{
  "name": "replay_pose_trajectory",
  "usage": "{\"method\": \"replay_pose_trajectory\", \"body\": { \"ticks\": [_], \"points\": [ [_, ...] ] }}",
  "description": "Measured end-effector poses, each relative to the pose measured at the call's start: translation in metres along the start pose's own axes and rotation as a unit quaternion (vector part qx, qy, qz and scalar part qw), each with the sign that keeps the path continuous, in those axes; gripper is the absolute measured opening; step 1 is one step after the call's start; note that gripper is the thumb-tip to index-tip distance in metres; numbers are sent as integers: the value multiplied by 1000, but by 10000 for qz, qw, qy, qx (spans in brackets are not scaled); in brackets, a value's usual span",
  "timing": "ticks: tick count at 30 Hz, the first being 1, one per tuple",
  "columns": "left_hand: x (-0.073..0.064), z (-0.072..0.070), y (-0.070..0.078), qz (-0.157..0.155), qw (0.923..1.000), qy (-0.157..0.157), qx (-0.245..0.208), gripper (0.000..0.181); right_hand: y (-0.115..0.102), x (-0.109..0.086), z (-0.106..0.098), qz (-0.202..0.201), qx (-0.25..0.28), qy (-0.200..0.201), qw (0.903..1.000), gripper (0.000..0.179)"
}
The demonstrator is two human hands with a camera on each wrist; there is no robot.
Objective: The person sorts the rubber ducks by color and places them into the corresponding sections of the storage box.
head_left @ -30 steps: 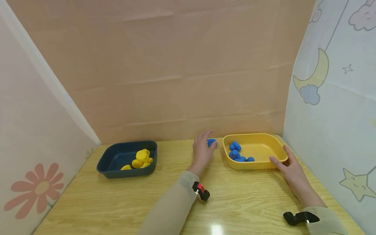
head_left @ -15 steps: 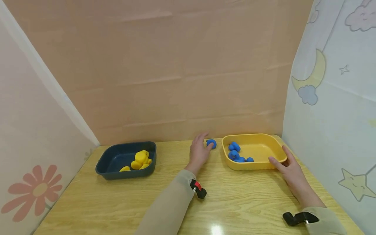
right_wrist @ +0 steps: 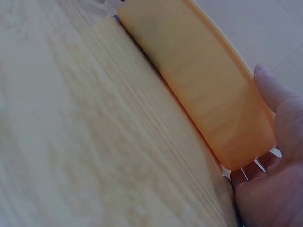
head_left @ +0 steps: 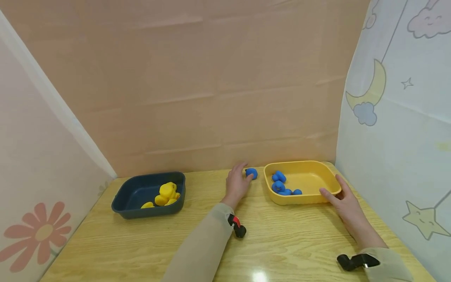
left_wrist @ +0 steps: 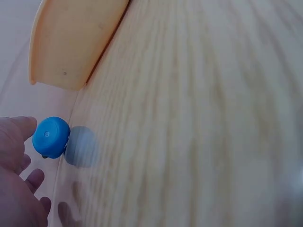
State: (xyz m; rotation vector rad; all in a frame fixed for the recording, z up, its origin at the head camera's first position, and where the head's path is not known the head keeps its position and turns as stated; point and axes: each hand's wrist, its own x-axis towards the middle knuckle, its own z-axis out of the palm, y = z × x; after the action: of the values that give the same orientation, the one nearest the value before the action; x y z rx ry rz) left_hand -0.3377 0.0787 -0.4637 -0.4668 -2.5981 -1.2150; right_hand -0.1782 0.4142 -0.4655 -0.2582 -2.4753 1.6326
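A blue rubber duck (head_left: 251, 174) lies on the wooden table, left of the yellow tray (head_left: 303, 199). My left hand (head_left: 237, 184) is beside this duck, thumb and fingers spread around its left side. In the left wrist view, the thumb tip is right at the blue duck (left_wrist: 51, 137), whose round base faces the camera. My right hand (head_left: 349, 205) holds the tray's near right corner, thumb at the rim and fingers around the outside, as the right wrist view shows of the tray (right_wrist: 203, 90). Several blue ducks (head_left: 278, 186) lie inside the tray at its left end.
A dark blue tray (head_left: 119, 211) stands at the left of the table (head_left: 141, 250), with several yellow rubber ducks (head_left: 167, 191) in it. A brown sheet (head_left: 218, 86) rises behind the table, and printed white sheets flank it on both sides.
My left hand has drawn back slightly to the left, uncovering more of the blue duck, which stays in place. The right hand keeps its hold on the tray. The head view has shifted slightly.
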Motion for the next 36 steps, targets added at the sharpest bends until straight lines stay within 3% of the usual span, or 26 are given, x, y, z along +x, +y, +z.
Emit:
{"method": "replay_pose_trajectory", "body": {
  "ticks": [10,26,36],
  "points": [
    [4,8,-6,-86,9996,-9,260,55,-2,1,-1,19,-82,-10,10000,103],
    [1,7,-8,65,9993,-80,373,48,-1,1,1,31,-53,11,10000,105],
    [-1,8,-8,3,9997,12,250,32,-2,-1,0,48,-97,-38,9999,104]
  ]
}}
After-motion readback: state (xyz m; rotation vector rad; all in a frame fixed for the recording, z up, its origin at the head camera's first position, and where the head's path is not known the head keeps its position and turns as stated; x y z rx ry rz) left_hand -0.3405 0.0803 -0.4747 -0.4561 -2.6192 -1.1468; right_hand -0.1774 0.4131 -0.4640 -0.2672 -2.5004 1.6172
